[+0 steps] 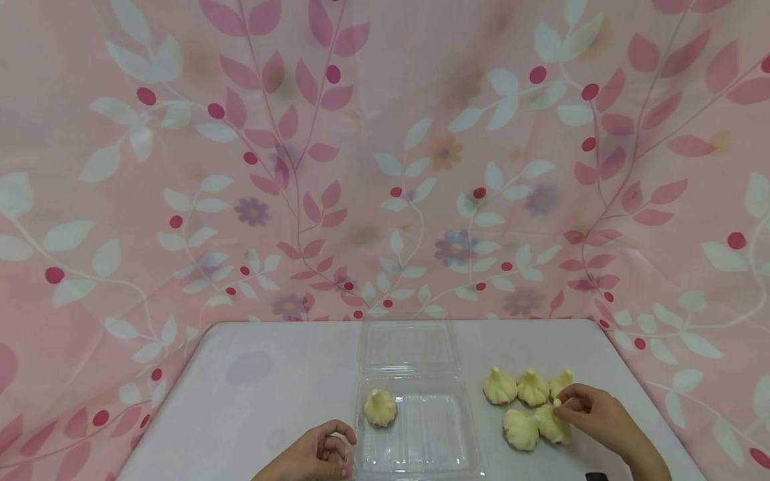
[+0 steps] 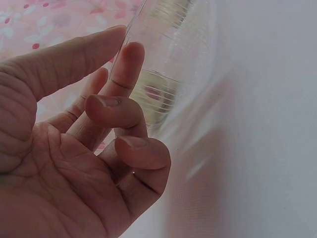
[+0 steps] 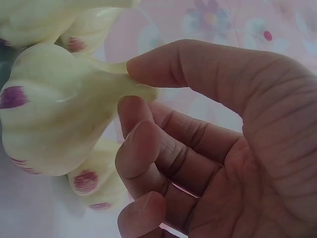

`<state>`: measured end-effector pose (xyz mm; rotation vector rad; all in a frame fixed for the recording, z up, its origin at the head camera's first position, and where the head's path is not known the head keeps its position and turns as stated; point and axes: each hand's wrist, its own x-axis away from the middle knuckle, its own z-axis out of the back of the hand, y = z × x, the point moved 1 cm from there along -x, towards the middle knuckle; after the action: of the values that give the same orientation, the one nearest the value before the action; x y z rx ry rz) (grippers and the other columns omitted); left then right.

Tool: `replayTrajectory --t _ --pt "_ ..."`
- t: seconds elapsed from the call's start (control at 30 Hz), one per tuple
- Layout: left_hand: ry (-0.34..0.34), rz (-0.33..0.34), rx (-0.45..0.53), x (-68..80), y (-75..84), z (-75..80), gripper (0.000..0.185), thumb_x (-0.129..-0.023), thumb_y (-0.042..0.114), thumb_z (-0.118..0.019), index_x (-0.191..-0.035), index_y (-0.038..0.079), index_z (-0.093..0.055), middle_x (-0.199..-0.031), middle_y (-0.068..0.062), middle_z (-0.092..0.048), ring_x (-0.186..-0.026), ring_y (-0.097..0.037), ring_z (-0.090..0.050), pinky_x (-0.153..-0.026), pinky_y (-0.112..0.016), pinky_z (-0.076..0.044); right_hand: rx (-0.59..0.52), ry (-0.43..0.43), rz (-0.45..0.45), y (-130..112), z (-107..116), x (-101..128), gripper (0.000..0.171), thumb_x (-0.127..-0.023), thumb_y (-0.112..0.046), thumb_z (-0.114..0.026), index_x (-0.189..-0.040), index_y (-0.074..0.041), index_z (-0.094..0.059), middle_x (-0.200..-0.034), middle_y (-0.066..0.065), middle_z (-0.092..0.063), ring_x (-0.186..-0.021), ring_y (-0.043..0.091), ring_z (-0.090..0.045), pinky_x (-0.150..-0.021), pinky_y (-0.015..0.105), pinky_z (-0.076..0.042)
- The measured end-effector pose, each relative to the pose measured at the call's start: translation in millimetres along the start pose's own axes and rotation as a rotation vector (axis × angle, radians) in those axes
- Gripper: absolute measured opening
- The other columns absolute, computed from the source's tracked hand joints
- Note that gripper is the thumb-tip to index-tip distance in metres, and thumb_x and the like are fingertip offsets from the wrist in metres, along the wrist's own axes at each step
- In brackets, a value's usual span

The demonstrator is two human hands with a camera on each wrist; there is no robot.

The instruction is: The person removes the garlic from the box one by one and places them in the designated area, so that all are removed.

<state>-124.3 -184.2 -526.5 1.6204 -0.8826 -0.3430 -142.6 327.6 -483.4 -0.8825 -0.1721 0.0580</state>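
Note:
My right hand (image 1: 595, 415) pinches the stem of a garlic bulb (image 1: 552, 426) between thumb and fingers. In the right wrist view this pale garlic bulb (image 3: 59, 109) with purple marks fills the left side, close to other bulbs. Beside it in the head view sit a front garlic bulb (image 1: 521, 429) and a back row of 3 more. A clear plastic clamshell box (image 1: 472, 434) lies with its lid (image 1: 409, 344) folded back. One garlic bulb (image 1: 381, 408) stands in the box's left part. At the left rim, my left hand (image 1: 319, 454) holds the edge between thumb and index finger.
The box and garlic are on a white table (image 1: 271, 374). A pink leaf-patterned cloth (image 1: 385, 167) hangs behind and at both sides. Near the front edge, right of centre, a small dark object (image 1: 597, 476) shows partly.

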Motion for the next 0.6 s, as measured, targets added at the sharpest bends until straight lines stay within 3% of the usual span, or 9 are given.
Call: replayTrajectory --t 0.6 --pt "-0.01 -0.004 0.007 -0.6 -2.1 1.5 0.042 -0.089 0.002 -0.059 -0.123 -0.009 -0.038 -0.091 -0.006 -0.064 -0.074 -0.011 -0.061 -0.067 -0.023 -0.049 0.02 0.042 -0.041 -4.2 -7.5 -4.4 0.036 -0.081 -0.026 -0.072 -0.102 0.0 -0.06 -0.077 0.004 -0.063 -0.065 0.014 -0.057 -0.056 0.026 -0.042"
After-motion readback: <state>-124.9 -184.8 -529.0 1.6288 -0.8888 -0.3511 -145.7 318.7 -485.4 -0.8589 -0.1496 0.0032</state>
